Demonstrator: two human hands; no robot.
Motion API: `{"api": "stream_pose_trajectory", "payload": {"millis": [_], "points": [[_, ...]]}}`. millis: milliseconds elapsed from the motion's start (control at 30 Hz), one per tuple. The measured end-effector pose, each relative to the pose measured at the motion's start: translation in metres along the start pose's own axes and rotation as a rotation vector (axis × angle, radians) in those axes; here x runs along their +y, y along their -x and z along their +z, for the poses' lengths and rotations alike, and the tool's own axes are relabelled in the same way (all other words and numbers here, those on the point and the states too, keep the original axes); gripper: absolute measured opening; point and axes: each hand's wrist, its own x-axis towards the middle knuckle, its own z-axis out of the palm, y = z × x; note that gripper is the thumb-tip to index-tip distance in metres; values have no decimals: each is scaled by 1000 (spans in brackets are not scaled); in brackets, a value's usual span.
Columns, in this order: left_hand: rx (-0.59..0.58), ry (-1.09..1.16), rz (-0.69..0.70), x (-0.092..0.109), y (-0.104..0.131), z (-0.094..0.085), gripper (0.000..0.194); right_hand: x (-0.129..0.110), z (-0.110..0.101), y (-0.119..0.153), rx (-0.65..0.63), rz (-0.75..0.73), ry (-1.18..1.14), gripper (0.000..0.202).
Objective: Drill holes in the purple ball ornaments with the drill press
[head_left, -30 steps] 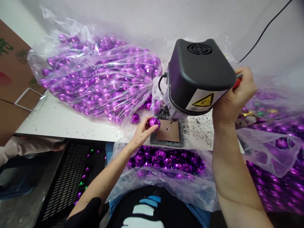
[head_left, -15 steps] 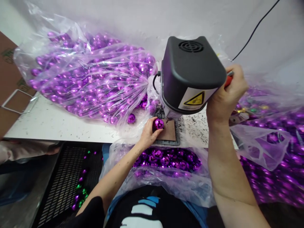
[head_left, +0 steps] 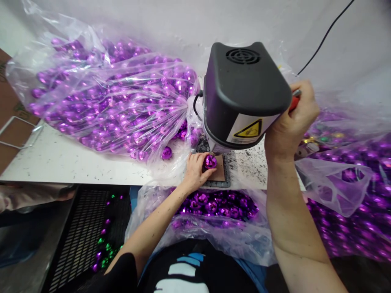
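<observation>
Between its thumb and fingers my left hand (head_left: 197, 170) holds a shiny purple ball (head_left: 210, 161), over a brown pad (head_left: 219, 173) on the base of a black machine (head_left: 247, 89). The machine's tip is close above the ball. My right hand (head_left: 291, 118) is wrapped round a red handle (head_left: 293, 101) on the machine's right side. An open plastic bag of purple balls (head_left: 218, 205) lies between my body and the white table (head_left: 100, 165).
A large clear bag of purple balls (head_left: 116, 101) fills the left back. One loose ball (head_left: 167, 153) lies near it. More bagged balls (head_left: 348, 228) are at right. A black crate (head_left: 82, 240) stands at lower left, and part of another person (head_left: 30, 195) shows beside it.
My left hand has moved slightly right with the purple ball, bringing it closer under the machine's tip. My right hand keeps its grip on the handle.
</observation>
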Motion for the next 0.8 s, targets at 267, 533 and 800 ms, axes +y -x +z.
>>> {"api": "stream_pose_trajectory", "payload": {"millis": [267, 533, 800], "points": [[-44, 96, 22, -7, 4, 8, 51, -3, -4, -2, -25, 6, 7, 47], [-66, 104, 6, -7, 4, 7, 50, -4, -19, 38, 134, -146, 68, 29], [-73, 128, -17, -8, 3, 7, 50, 17, -29, 96, 143, -310, -24, 13]]}}
